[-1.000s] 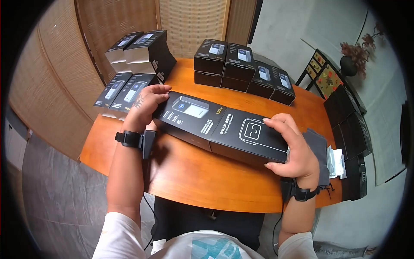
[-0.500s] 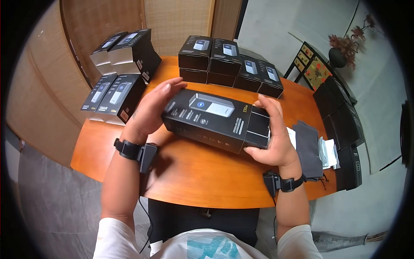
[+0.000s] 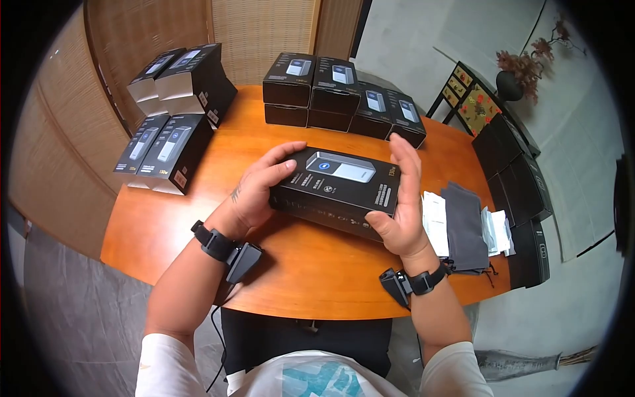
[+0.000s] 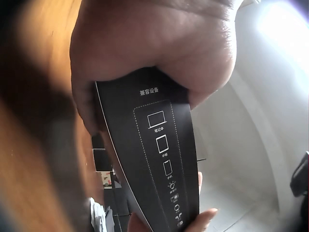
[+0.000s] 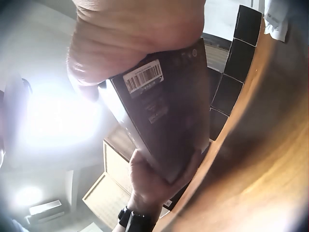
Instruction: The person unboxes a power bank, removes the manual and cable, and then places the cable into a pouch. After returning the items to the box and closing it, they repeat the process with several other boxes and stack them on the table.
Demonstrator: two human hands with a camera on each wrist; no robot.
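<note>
A black printed box with a picture of a silver power bank on top is held level over the table by both hands. My left hand grips its left end, thumb on the top edge. At the right end my right hand holds it, thumb on the near edge and fingers on the far one. White device drawings line the near side of the box in the left wrist view. A barcode label shows on its face in the right wrist view.
Stacked black boxes stand back left on the wooden table, with more boxes at the back. Right of the hands lie white papers, a grey cloth pouch and plastic packets. Black cases line the right edge.
The inner box with a smiling-face drawing has slid left into the sleeve, so the hands are closer together. The box has come nearer, and the left thumb now rests on its top.
</note>
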